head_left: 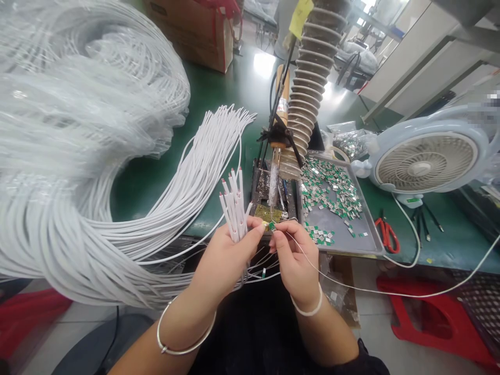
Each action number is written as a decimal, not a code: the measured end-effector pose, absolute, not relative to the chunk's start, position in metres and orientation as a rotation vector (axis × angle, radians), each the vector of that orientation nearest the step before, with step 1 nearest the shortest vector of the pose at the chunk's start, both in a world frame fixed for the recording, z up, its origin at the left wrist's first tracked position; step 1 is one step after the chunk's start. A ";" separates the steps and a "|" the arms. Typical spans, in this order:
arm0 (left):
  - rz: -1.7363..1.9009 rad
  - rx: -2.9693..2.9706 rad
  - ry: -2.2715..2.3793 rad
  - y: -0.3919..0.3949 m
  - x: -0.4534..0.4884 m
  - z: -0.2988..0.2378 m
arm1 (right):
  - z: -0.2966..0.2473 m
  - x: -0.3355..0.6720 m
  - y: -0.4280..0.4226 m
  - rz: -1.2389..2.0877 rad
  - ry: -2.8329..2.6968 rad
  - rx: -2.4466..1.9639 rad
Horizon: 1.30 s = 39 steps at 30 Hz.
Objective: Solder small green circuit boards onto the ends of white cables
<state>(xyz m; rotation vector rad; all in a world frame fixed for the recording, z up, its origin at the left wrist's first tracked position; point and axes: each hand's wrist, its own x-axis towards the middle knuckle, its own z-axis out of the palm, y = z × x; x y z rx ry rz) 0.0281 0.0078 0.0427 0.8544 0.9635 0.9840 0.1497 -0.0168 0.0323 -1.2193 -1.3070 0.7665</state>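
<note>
My left hand (224, 255) is closed round a bunch of white cable ends (234, 205) that stand upright with stripped tips. Its thumb and forefinger also pinch a small green circuit chip (269, 225) under the tip of a fixed soldering iron (273, 179). My right hand (291, 247) pinches a thin solder wire (351, 284) and brings its end to the same chip. The wire trails off to the right.
A huge coil of white cables (78, 156) fills the left of the green bench (234, 83). A grey tray (353, 242) holds several small green chips. A ribbed fume hose (312, 67), a white fan (427, 156), red scissors (386, 234) and a red stool (429, 323) lie right.
</note>
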 end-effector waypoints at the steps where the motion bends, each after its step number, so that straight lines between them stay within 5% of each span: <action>1: 0.971 0.849 0.958 0.008 0.027 0.042 | 0.031 0.151 -0.017 0.737 -1.328 -1.219; 12: 0.916 0.965 0.883 0.009 0.026 0.050 | 0.023 0.156 -0.011 0.377 -1.571 -1.171; 39: 1.111 1.062 1.080 0.012 0.033 0.052 | 0.020 0.156 -0.013 0.382 -1.497 -1.064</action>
